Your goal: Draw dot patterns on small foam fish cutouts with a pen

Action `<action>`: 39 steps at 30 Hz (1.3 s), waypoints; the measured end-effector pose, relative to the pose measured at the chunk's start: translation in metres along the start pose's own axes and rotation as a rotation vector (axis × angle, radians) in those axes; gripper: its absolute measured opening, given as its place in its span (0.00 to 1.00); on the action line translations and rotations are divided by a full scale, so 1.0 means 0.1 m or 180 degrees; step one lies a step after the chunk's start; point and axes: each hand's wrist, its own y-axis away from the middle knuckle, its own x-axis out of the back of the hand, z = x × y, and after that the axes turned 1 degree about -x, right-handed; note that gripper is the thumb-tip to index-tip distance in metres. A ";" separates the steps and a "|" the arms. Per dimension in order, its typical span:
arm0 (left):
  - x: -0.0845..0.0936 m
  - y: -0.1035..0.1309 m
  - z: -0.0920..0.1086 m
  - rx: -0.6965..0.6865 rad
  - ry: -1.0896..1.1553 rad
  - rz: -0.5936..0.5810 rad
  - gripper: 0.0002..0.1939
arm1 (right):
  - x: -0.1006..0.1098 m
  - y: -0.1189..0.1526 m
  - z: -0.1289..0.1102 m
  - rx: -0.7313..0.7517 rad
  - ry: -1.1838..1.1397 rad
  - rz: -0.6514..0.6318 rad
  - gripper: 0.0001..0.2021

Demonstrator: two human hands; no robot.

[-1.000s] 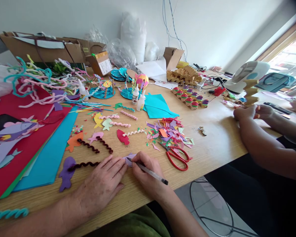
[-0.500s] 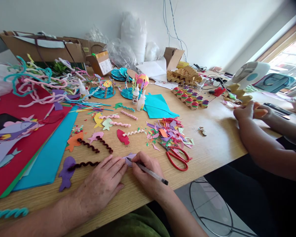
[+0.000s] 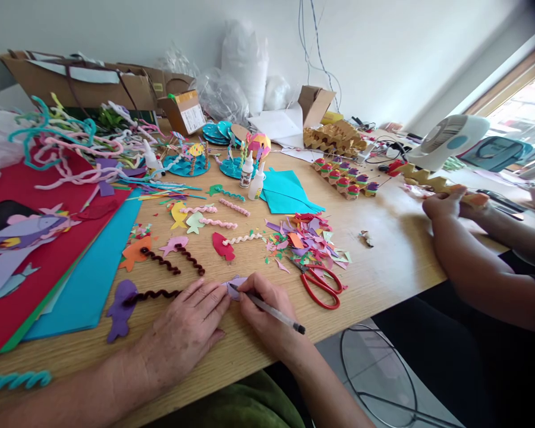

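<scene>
head view, right hand point(image 3: 266, 309) gripping pen point(image 3: 276, 313), left hand point(image 3: 193, 321) flat, both near table edge point(image 3: 361, 314)

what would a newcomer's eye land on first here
Probably the bright paper scraps just right of centre, with red-handled scissors at their near edge. Below, the right hand holds a pen to pale purple paper, the left hand flat at its left. The big red sheet at far left also stands out.
</scene>
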 end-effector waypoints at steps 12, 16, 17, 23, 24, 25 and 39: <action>0.02 0.00 0.00 -0.0042 0.0007 -0.0010 0.17 | 0.00 -0.01 0.00 0.0009 -0.0012 -0.0002 0.04; 0.01 0.00 0.00 -0.0035 0.0019 -0.0003 0.17 | 0.03 -0.01 -0.03 -0.0100 -0.0121 0.0091 0.04; 0.01 0.00 0.00 -0.0031 0.0024 0.0017 0.16 | 0.04 0.00 -0.04 -0.0129 -0.0152 0.0127 0.04; 0.01 -0.02 0.02 -0.0013 -0.0005 0.0232 0.15 | 0.05 0.07 -0.03 0.0037 -0.0039 0.0149 0.04; 0.01 -0.03 0.02 -0.0018 -0.0016 0.0225 0.15 | 0.04 0.08 -0.03 0.0067 -0.0016 0.0139 0.04; 0.02 -0.03 0.02 -0.0031 -0.0024 0.0212 0.15 | 0.04 0.08 -0.02 0.0084 -0.0004 0.0122 0.04; 0.00 -0.01 0.01 -0.0027 0.0039 0.0170 0.16 | 0.04 0.06 -0.04 0.0159 0.0023 0.0014 0.05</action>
